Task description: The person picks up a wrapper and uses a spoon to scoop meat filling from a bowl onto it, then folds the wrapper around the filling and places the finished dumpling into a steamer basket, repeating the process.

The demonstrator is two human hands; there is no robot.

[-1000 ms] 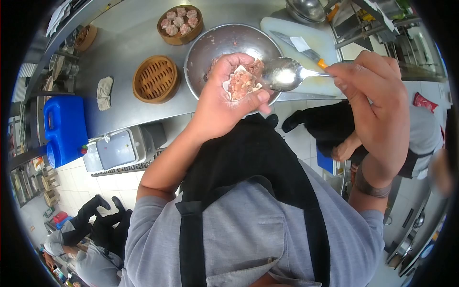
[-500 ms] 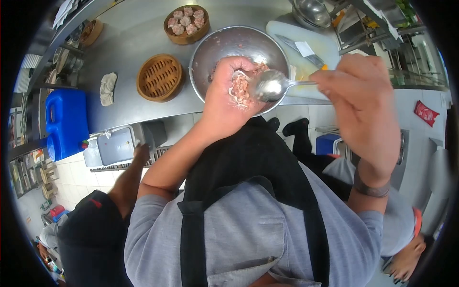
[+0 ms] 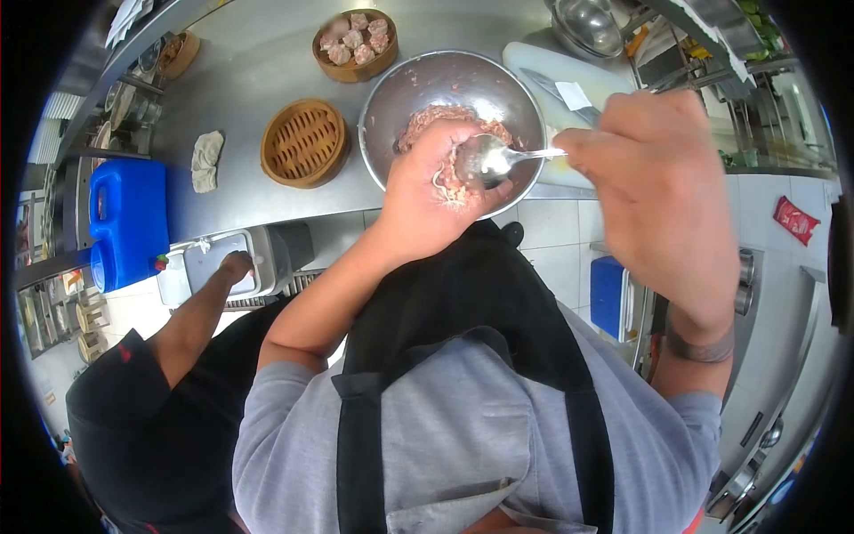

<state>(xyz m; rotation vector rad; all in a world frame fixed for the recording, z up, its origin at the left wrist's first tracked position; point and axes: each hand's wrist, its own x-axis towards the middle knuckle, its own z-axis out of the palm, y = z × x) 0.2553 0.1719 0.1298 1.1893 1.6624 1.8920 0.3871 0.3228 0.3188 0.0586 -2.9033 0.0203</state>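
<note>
My left hand (image 3: 416,203) is cupped, palm up, around a thin dumpling wrapper with minced meat on it (image 3: 452,190), over the near edge of a steel mixing bowl (image 3: 391,93). A metal spoon (image 3: 489,160) is pinched by its handle in my right hand (image 3: 663,191). The spoon's bowl lies over the filling and hides part of the wrapper. More raw minced meat (image 3: 436,116) sits inside the mixing bowl, partly behind my left hand.
Shaped dumplings fill a round bamboo steamer (image 3: 354,67) at the back; another bamboo steamer (image 3: 305,142) stands nearer, left of the bowl. A knife lies on the white cutting board (image 3: 534,62). A folded cloth (image 3: 206,162) and blue jug (image 3: 132,218) are leftward. A co-worker's hand (image 3: 236,265) reaches into a bin.
My right hand and the spoon have shifted left, bringing the spoon further over the filling. At left, a co-worker's arm now reaches into the bin. The person at right has left view.
</note>
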